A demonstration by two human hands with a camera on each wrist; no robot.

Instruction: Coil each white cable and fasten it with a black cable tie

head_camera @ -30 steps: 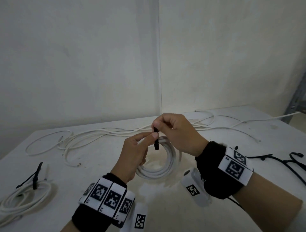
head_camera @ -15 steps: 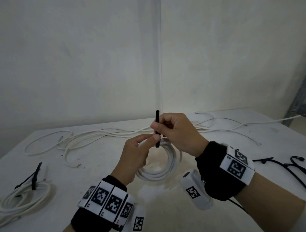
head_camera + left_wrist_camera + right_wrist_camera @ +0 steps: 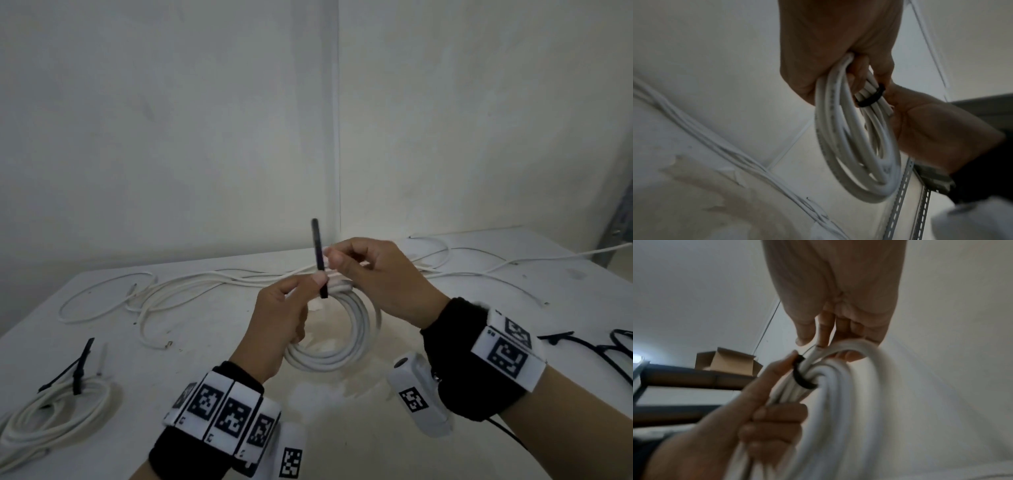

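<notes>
A coiled white cable (image 3: 337,346) hangs above the table, held up between both hands. My left hand (image 3: 284,315) grips the top of the coil (image 3: 840,133), thumb against the black cable tie (image 3: 319,260). The tie loops around the bundled strands (image 3: 869,97) (image 3: 803,378), and its free end sticks up past the fingers. My right hand (image 3: 373,274) pinches the tie's upright strip between thumb and forefinger, with its other fingers curled against the coil (image 3: 849,386).
A coil fastened with a black tie (image 3: 51,411) lies at the table's near left. Loose white cables (image 3: 178,284) sprawl along the back of the table. Black ties (image 3: 596,346) lie at the right edge. Walls meet in a corner behind.
The tie's free end has been drawn upward through the hands: it hung below the fingers a second ago and now stands well above them. The right hand rose slightly.
</notes>
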